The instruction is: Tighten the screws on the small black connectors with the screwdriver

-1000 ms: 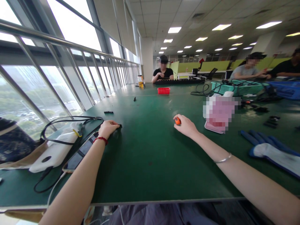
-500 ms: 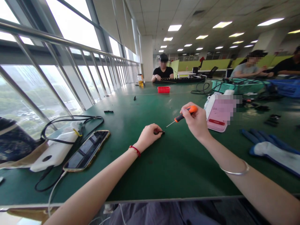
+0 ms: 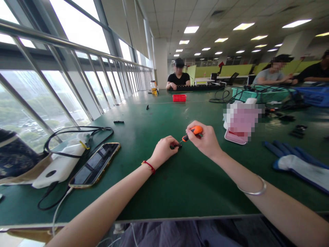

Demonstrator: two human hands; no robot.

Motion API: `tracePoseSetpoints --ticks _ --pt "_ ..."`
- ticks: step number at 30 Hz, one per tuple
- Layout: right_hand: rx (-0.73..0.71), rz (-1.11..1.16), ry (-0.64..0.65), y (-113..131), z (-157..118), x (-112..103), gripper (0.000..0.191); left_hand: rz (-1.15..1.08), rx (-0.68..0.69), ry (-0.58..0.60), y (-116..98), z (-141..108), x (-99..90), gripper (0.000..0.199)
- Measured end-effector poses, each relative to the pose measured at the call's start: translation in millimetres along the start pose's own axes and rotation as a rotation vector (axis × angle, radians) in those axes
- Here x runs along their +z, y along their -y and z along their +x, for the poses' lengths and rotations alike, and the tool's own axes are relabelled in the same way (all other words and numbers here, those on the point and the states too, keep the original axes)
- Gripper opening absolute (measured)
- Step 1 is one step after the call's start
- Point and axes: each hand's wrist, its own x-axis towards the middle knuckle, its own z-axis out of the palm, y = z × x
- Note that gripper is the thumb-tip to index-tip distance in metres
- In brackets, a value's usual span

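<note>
In the middle of the green table [image 3: 144, 192], my left hand [image 3: 164, 150] pinches a small black part [image 3: 179, 145] against the tabletop. The part is mostly covered by my fingers, so its exact kind does not show. My right hand [image 3: 205, 139] is closed around the orange and black handle of a screwdriver [image 3: 196, 130]. Its thin shaft slants down to the left, and the tip is at the black part beside my left fingertips. Whether the tip sits in a screw is too small to tell.
To the left lie a phone [image 3: 95, 166], a white power bank [image 3: 60, 164] and black cable loops. At right are a pink-screened device [image 3: 236, 135] and blue-white gloves [image 3: 295, 163]. A red tray [image 3: 179, 98] stands farther back. Co-workers sit beyond.
My right hand has moved left and slightly down, bringing the screwdriver tip from just apart to the black part. My left hand has stayed almost in place.
</note>
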Motion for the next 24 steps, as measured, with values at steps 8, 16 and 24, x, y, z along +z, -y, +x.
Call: tracePoseSetpoints --ticks 8,16,24 --pt "0.041 -0.042 0.007 1 0 0 0.020 0.011 0.013 -0.001 0 0 -0.3 0.011" --pt "0.065 -0.083 -0.058 6 -2 3 0.014 0.036 0.034 -0.004 -1 -1 -1.5 0.010" --pt "0.086 -0.202 -0.060 13 -4 6 0.025 0.046 0.044 -0.005 -3 -1 -2.5 0.009"
